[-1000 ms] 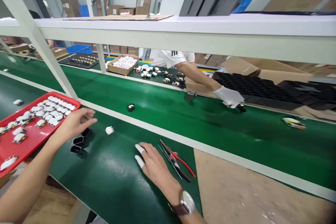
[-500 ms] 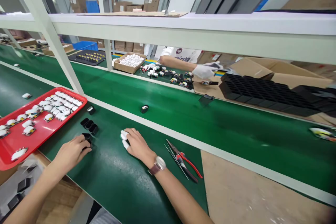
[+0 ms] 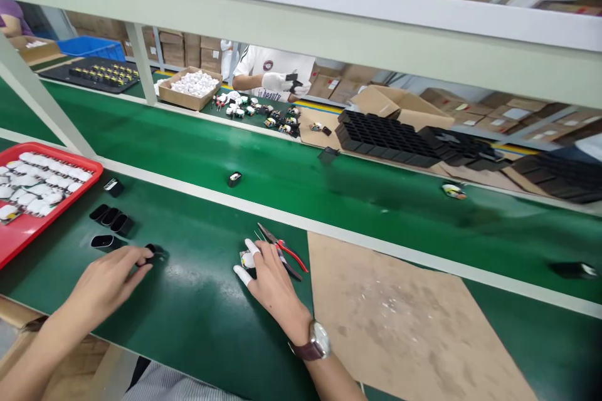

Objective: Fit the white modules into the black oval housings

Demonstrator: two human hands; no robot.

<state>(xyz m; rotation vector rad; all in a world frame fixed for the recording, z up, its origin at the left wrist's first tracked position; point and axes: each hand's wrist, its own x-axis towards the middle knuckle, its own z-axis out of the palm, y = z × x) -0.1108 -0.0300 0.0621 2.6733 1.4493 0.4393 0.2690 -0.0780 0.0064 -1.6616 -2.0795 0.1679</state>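
My left hand is closed on a small black case, pinched between thumb and fingertips just above the green worktop. Three open black cases stand in a row beyond it, and another black case is beside the hand. My right hand wears white finger cots on thumb and forefinger. Between them it grips a small white part with coloured bits, mostly hidden by the fingers. Red-handled pliers lie right behind this hand, with tweezers partly covered.
A red tray full of white parts is at the left, a filled black case near its corner. Cardboard covers the right worktop. Beyond a pale rail, the green belt carries several pieces. Across it, a gloved co-worker handles black pieces.
The view has turned right and down. My left hand has drawn a black case away from the others. My right hand, holding the white part, is now beside the pliers.
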